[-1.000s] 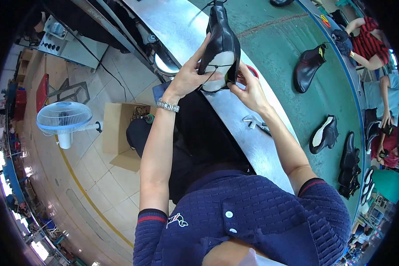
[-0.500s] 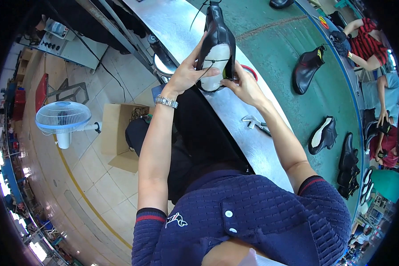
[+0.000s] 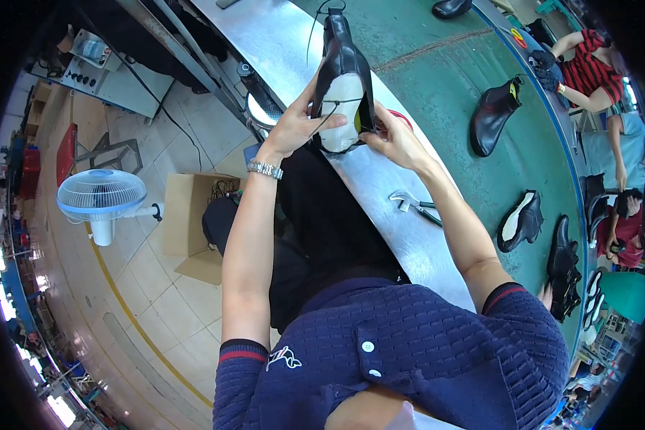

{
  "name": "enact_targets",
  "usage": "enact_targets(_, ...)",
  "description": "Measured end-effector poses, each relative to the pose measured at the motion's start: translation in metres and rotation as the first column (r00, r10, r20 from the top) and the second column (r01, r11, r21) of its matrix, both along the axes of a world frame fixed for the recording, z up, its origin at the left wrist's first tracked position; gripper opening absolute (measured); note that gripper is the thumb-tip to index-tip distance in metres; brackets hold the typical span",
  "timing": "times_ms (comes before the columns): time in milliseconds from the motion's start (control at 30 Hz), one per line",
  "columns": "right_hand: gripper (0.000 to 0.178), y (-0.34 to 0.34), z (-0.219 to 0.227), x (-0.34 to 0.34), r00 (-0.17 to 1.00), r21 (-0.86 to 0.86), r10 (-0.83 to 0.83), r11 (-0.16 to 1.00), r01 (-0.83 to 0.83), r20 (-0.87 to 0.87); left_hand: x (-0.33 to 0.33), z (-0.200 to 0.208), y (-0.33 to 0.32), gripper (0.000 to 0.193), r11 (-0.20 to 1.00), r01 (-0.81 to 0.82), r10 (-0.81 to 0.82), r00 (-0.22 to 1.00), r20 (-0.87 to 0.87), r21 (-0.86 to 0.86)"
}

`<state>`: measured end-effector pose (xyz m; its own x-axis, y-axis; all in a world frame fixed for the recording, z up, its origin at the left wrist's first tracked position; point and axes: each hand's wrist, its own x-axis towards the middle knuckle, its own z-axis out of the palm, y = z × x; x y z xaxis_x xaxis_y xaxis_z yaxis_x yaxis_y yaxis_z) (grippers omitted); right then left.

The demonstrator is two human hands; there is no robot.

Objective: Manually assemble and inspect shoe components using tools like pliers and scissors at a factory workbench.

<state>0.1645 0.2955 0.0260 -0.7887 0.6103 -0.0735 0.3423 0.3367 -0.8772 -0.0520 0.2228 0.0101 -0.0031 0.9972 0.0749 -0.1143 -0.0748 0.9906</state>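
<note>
A black leather shoe (image 3: 342, 56) with a white bottom is held up over the bench, its sole side toward me. Thin dark cord crosses the white bottom and loops at the top end. My left hand (image 3: 294, 129) is closed round the shoe's left side, thumb lying on the white part. On the other side my right hand (image 3: 398, 143) grips the lower edge of the upper, where yellow-green lining shows. Some fingers of both hands are hidden behind the shoe. Steel pincers with a hammer-like head (image 3: 407, 201) lie near my right forearm.
The metal bench strip (image 3: 394, 236) borders a green conveyor belt (image 3: 444, 93) carrying several black shoes (image 3: 496, 115). A red ring (image 3: 401, 117) is partly behind my right hand. Left are a fan (image 3: 102, 197) and a cardboard box (image 3: 186, 222). Co-workers (image 3: 595, 72) sit across the belt.
Both hands and the shoe have shifted slightly left and a little lower, with the grip much the same. A skin-coloured patch now shows beside the shoes at the lower right.
</note>
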Motion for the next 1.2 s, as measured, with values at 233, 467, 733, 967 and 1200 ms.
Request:
enact_targets(233, 0.077, -0.009, -0.008, 0.004, 0.998, -0.059, -0.052, 0.997, 0.05, -0.035, 0.006, 0.005, -0.015, 0.104, 0.999, 0.007, -0.006, 1.0, 0.016, -0.047)
enact_targets(467, 0.095, -0.038, -0.016, 0.012, 0.975, -0.037, -0.121, 0.993, 0.116, -0.187, 0.015, 0.007, -0.039, 0.104, 0.997, 0.066, -0.064, 0.997, 0.042, -0.044)
enact_targets(733, 0.103, -0.054, -0.004, 0.013, 0.98, 0.051, -0.08, 0.995, 0.09, -0.18, 0.015, 0.007, -0.062, 0.105, 0.997, 0.07, -0.068, 0.996, 0.052, -0.037)
enact_targets(967, 0.105, -0.05, 0.007, 0.013, 0.974, 0.16, -0.011, 0.986, 0.048, -0.225, 0.031, 0.015, -0.053, 0.117, 0.988, 0.005, 0.006, 0.998, -0.069, 0.155)
enact_targets(1200, 0.077, 0.071, -0.056, 0.113, 0.46, 0.246, -0.828, 0.396, 0.885, -0.321, 0.01, -0.019, -0.067, 0.101, 0.984, -0.078, 0.07, 0.996, -0.052, -0.16)
